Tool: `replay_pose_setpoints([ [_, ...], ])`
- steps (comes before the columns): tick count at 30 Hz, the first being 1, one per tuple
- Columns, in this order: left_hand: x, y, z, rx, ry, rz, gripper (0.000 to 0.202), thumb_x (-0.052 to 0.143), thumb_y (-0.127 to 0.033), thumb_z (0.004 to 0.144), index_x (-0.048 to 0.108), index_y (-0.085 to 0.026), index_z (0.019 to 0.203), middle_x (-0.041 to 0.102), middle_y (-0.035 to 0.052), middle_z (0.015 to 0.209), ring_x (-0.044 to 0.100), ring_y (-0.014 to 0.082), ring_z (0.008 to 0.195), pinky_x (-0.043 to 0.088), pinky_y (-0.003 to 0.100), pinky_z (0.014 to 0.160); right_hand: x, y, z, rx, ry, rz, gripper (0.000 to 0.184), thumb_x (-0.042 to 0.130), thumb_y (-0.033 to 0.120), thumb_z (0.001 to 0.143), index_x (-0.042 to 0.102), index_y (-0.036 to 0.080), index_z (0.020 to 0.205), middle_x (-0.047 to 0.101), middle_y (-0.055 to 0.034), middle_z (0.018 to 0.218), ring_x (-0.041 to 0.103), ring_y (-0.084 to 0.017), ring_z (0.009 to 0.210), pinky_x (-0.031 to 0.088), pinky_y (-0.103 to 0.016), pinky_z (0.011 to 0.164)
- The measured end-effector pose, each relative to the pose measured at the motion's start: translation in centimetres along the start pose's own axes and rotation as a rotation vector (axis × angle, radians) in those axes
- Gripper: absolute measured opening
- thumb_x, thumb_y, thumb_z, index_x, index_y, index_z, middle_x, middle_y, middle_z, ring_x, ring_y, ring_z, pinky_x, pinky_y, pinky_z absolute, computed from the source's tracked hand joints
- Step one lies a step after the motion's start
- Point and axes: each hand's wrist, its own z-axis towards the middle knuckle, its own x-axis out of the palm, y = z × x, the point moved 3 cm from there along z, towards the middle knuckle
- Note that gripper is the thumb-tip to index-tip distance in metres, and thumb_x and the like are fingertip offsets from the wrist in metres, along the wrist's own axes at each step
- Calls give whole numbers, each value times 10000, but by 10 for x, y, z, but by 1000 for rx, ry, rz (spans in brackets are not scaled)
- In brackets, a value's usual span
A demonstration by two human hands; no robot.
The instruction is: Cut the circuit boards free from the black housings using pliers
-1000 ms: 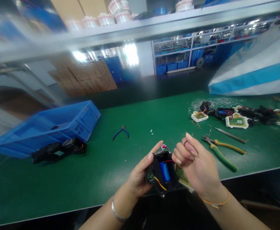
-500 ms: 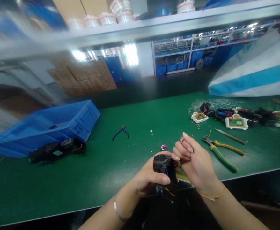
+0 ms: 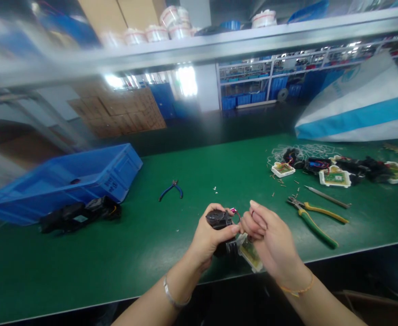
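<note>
My left hand [image 3: 208, 237] is closed round a small black plastic device [image 3: 221, 222] with red wires, held just above the green table's near edge [image 3: 117, 267]. My right hand [image 3: 270, 242] is closed beside it, fingers pinched at the wires, and a white-framed green circuit board [image 3: 249, 256] hangs under its palm, joined to the device. A tiny pink connector [image 3: 233, 210] shows above the device.
Green-and-yellow pliers [image 3: 316, 219] and a thin metal probe [image 3: 326, 195] lie right of my hands. Further right are several opened boards and black housings [image 3: 335, 174]. Blue cutters [image 3: 172, 189], a blue crate [image 3: 70, 181] and a black unit [image 3: 80, 213] lie left.
My left hand has turned the black device over, so the blue cell inside no longer shows, and shifted it leftward. My right hand has followed, staying at the wires.
</note>
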Motion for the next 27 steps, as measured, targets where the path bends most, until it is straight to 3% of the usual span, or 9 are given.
replay_pose_setpoints([
  [2, -5, 1, 5, 32, -21, 60, 476, 794, -181, 632, 428, -216, 935, 559, 5, 976, 557, 100, 751, 448, 245, 719, -1, -8, -5, -11, -14, -15, 467, 508, 296, 898, 275, 203, 505, 225, 63, 454, 183, -105, 476, 260, -292, 537],
  [6, -10, -1, 10, 85, 55, 165, 502, 815, -182, 595, 423, -207, 908, 560, -6, 929, 526, 86, 719, 428, 223, 691, -5, -16, -16, 3, -47, 25, 473, 518, 306, 897, 265, 205, 510, 226, 61, 463, 206, -112, 487, 283, -302, 565],
  [13, 3, -7, -3, 94, 260, 306, 525, 831, -207, 554, 442, -201, 906, 555, 10, 948, 524, 121, 800, 419, 252, 747, -23, 8, -11, 177, -37, 125, 454, 498, 286, 891, 248, 206, 521, 167, 82, 453, 145, -94, 443, 258, -298, 521],
  [17, 11, -7, -9, 120, 237, 350, 548, 834, -181, 523, 444, -205, 907, 546, 7, 951, 519, 137, 833, 416, 254, 747, -31, 14, -9, 237, -8, 104, 453, 506, 288, 890, 256, 204, 522, 153, 88, 454, 135, -86, 434, 254, -293, 518],
  [27, 6, -11, -4, 113, 238, 292, 542, 839, -204, 527, 438, -198, 892, 558, 11, 938, 530, 123, 795, 426, 257, 752, -25, 14, -29, 162, 56, -1, 470, 480, 296, 914, 236, 211, 521, 187, 75, 464, 181, -98, 453, 298, -319, 574],
])
